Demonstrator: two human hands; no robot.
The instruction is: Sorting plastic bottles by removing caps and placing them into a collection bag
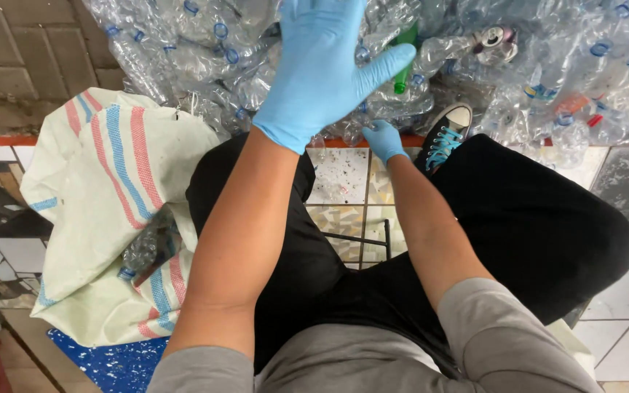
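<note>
The person sits over a heap of clear plastic bottles (205, 65) that fills the top of the view, and everything here is placed against that heap.

The left hand (322, 69), in a blue glove, is raised in front of the heap with fingers spread and thumb out to the right. It is released, holding nothing; whether the palm touches any bottle behind it cannot be told.

The right hand (384, 140), also in a blue glove, is low at the heap's near edge, just under its front bottles. Its fingers curl at the base of the pile, but whether they clasp a bottle or only rest there cannot be told, since the bottles crowd over the fingertips.

A green bottle (404, 62) lies in the heap just right of the left thumb. Its long axis runs steeply, nearly upright in the picture, with the capped neck pointing down toward the right hand and the body rising away behind the thumb.

Further right in the heap a crushed metal can (495, 38) sits among the clear bottles. A dark sneaker with light blue laces (445, 135) presses its toe against the heap's near edge, just right of the right hand. Left of the heap a cream sack with red and blue stripes (111, 211) lies open, with a few bottles inside
</note>
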